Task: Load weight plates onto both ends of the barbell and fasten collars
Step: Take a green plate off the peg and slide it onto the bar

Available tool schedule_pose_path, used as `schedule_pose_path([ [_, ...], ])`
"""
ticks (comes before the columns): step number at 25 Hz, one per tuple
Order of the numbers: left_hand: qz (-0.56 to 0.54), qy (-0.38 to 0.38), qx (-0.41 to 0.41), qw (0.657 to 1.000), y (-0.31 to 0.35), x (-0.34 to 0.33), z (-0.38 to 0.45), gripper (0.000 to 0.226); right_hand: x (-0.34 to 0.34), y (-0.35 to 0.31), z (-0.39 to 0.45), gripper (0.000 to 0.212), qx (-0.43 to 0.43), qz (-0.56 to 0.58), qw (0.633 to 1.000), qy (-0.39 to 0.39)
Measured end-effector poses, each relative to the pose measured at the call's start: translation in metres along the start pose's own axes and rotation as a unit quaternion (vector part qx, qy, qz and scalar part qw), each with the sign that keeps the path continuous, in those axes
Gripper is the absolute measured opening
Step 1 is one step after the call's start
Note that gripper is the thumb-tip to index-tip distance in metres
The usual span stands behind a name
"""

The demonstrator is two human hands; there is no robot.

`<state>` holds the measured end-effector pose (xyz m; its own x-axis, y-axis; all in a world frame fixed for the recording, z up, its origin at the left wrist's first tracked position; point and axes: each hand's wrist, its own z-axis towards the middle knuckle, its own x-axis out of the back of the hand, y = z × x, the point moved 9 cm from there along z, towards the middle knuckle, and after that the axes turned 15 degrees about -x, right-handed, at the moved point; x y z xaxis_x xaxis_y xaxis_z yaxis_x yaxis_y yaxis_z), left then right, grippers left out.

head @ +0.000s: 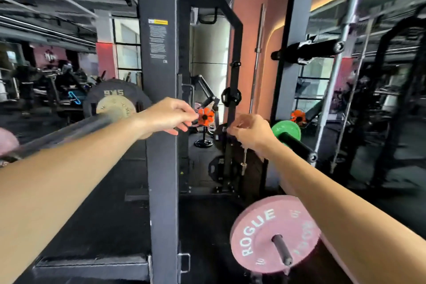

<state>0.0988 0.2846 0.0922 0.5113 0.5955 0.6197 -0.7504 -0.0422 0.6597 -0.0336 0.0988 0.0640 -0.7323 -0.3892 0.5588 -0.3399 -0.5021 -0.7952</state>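
Observation:
The barbell (69, 131) runs blurred from the lower left up to a black plate (101, 94) with a tan plate (116, 106) in front of it on the sleeve. My left hand (166, 117) reaches past the rack upright, and its thumb and fingertips pinch the left edge of an orange collar (206, 117) on a small stand. My right hand (251, 134) hovers to the right of the collar with fingers curled. I see it from the back, so its grip is hidden. A pink Rogue plate (265, 233) hangs on a storage peg at the lower right.
A thick grey rack upright (159, 145) stands between my arms. A green plate (287, 130) sits on a black peg beyond my right hand. Black plates (219, 168) hang on a thin post behind. A mirror on the right repeats the orange collar (298, 116).

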Motion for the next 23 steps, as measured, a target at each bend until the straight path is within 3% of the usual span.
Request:
schedule_pose_path([
  [7, -0.016, -0.091, -0.006, 0.996, 0.016, -0.158, 0.088, 0.013, 0.108, 0.125, 0.061, 0.009, -0.07, -0.013, 0.996, 0.055],
  [12, -0.055, -0.071, 0.029, 0.996, -0.005, -0.255, 0.182, 0.02, 0.15, 0.221, 0.169, 0.01, -0.092, 0.002, 0.993, 0.073],
  [17, -0.089, 0.011, 0.097, 0.991, -0.048, -0.32, 0.264, 0.054, 0.137, 0.3, 0.272, 0.047, -0.119, 0.028, 0.992, 0.015],
  [20, -0.092, 0.026, 0.118, 0.988, -0.067, -0.346, 0.298, 0.062, 0.11, 0.331, 0.321, 0.073, -0.126, 0.073, 0.988, -0.048],
  [22, -0.091, 0.018, 0.118, 0.989, -0.074, -0.361, 0.311, 0.059, 0.09, 0.343, 0.342, 0.073, -0.134, 0.114, 0.98, -0.092],
  [23, -0.085, 0.014, 0.118, 0.989, -0.078, -0.367, 0.315, 0.055, 0.084, 0.346, 0.345, 0.06, -0.139, 0.132, 0.976, -0.102],
])
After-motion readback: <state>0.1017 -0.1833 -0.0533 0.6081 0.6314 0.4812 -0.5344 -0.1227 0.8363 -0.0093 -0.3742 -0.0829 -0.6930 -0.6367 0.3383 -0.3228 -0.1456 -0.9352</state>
